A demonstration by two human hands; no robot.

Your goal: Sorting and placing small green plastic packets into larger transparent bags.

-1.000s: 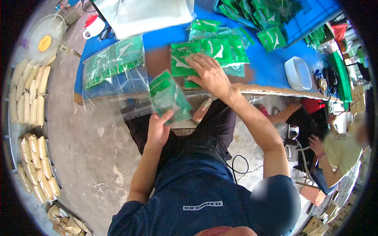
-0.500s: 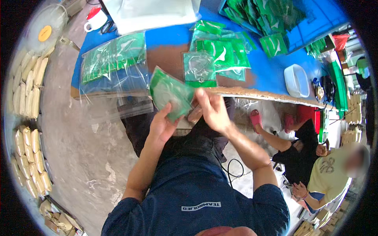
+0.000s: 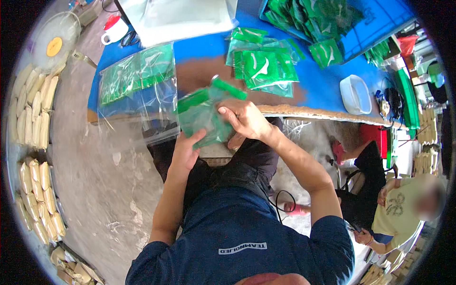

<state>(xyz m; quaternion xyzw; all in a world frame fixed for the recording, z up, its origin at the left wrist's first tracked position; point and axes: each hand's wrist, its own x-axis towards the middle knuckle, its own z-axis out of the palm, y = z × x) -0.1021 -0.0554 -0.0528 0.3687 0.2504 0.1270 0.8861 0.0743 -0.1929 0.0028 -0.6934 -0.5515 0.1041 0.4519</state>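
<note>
Left hand (image 3: 186, 151): holding green-edged packets (image 3: 197, 114). Right hand (image 3: 247, 118): gripping another packet (image 3: 229, 89), overlapping these. Packet pile (image 3: 266, 67): one o'clock from both hands.

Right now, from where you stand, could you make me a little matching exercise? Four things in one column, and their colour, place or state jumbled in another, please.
Things:
1. Mug
2. Fan
3. Tub
4. Nearest green packets

Descriptions:
A. Held by the person's left hand and right hand
B. White, on the right side of the blue table
C. White with a red top
D. Round, with a yellow-orange centre

Right pairs: 1-C, 2-D, 3-B, 4-A.
</note>
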